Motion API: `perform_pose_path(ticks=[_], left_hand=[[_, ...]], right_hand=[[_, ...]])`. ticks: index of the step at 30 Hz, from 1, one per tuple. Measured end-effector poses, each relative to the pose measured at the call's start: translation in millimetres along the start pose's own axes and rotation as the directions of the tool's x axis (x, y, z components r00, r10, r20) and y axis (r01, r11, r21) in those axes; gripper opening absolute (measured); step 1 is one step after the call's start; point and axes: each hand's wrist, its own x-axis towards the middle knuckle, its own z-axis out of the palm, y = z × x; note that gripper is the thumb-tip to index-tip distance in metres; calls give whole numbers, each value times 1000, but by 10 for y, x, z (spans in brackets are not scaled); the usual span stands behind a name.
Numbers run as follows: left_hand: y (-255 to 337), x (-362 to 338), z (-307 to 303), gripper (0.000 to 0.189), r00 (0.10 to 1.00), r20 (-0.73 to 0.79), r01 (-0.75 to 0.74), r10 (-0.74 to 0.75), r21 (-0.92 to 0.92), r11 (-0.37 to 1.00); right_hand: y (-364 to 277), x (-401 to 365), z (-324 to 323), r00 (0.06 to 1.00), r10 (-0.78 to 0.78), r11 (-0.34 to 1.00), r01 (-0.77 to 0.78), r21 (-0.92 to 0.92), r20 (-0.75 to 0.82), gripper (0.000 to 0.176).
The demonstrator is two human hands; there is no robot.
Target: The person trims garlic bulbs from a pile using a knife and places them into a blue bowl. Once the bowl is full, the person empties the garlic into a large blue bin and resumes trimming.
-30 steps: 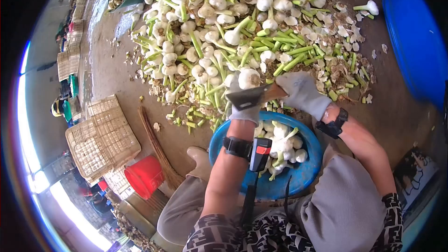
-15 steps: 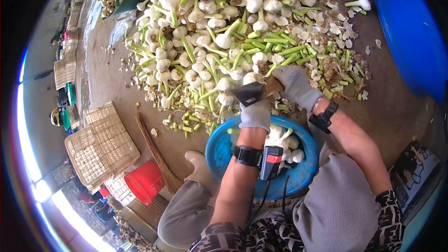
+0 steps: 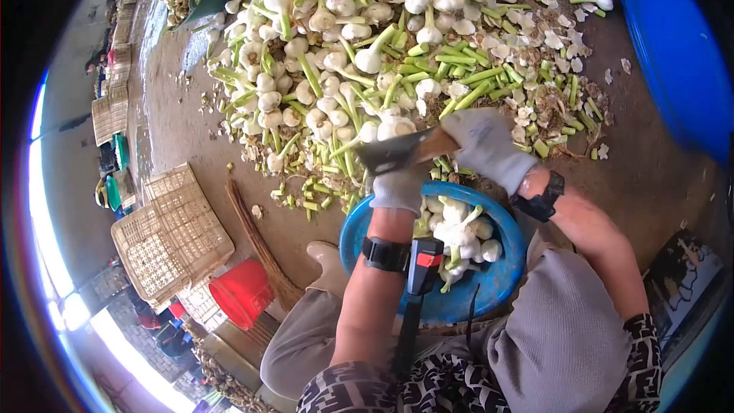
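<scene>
My right hand, in a grey glove, is closed around the wooden handle of a broad-bladed knife. The dark blade points left and crosses in front of my left hand, also gloved. A garlic bulb shows just beyond the blade and appears to be held in my left hand, whose fingers are mostly hidden. Below both hands, a blue basin between my legs contains several trimmed garlic bulbs. A large heap of garlic with green stems lies ahead of me.
Cut stems and papery skins litter the floor. To the right stands a large blue tub. On the left are a cream plastic crate, a red bucket and a straw broom.
My left hand and the garlic bulb have shifted left. The knife blade has swung left and is slightly blurred, while more of the basin's bulbs show now.
</scene>
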Motion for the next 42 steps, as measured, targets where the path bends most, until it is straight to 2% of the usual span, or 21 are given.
perform_pose_path(ticks=[2,6,7,8,9,10,13,14,16,17,18,21,22,23,25,28,31,35,39,40,42], left_hand=[[-466,308,778,45,984,-165,-147,60,-587,796],[-449,458,945,42,997,-74,-73,24,-773,630],[-182,309,691,34,996,67,60,-55,-992,-107],[72,163,456,28,970,206,22,-133,-615,-789],[65,112,424,25,984,20,-59,-175,-897,-437],[18,55,379,22,978,-162,-162,-134,-987,4],[252,-445,53,22,982,-174,-181,-70,-976,-118],[270,-565,-37,23,992,-117,-112,50,-991,-79],[239,-517,-165,26,920,212,82,331,-927,366],[177,-393,-382,27,721,556,102,414,-676,730],[26,-295,-370,31,783,303,-254,543,-641,724],[78,305,-870,40,998,17,-36,55,-562,826],[-38,657,-893,43,962,-267,-109,52,-202,973],[-155,975,-891,44,899,-420,-143,124,-14,990],[-214,1314,-870,40,983,-158,42,-90,-283,958],[-194,1464,-721,32,968,-250,17,27,171,985],[-281,1269,-652,27,922,-378,-72,-84,-379,923],[-262,820,-646,33,1000,7,5,1,-776,631],[36,336,-519,27,949,14,-234,315,-638,733],[94,235,-558,28,961,177,-54,211,-631,774],[44,199,-455,33,969,113,-115,219,-580,807]], right_hand=[[-110,52,21,992,-50,995,59,-77,118,28],[-12,122,21,976,42,992,-16,-123,214,31],[35,102,88,990,34,996,-22,-91,137,29],[116,80,217,998,24,998,-20,-61,56,27],[204,57,287,1000,13,999,-14,-30,-25,25],[384,45,304,966,257,965,-258,41,10,24],[850,-186,259,832,552,832,-554,-27,-56,24],[848,-264,241,827,560,827,-562,-21,-52,27],[853,-328,160,815,575,816,-577,-21,-65,32],[862,-306,150,810,586,810,-586,-23,-24,33],[853,-324,162,797,604,797,-603,-25,25,34],[937,-334,289,770,631,771,-636,32,97,39],[869,-294,264,761,634,764,-644,37,136,40],[823,-286,249,749,639,755,-655,44,175,42],[872,-327,347,742,653,743,-666,63,151,44],[958,-405,367,763,637,760,-645,77,105,42],[976,-441,212,732,668,731,-679,64,134,41],[716,-240,41,855,516,823,-513,245,56,29],[291,36,-137,958,286,897,-275,345,20,16],[380,38,-44,956,280,899,-292,326,84,18],[472,4,26,926,297,911,-348,222,233,25]])
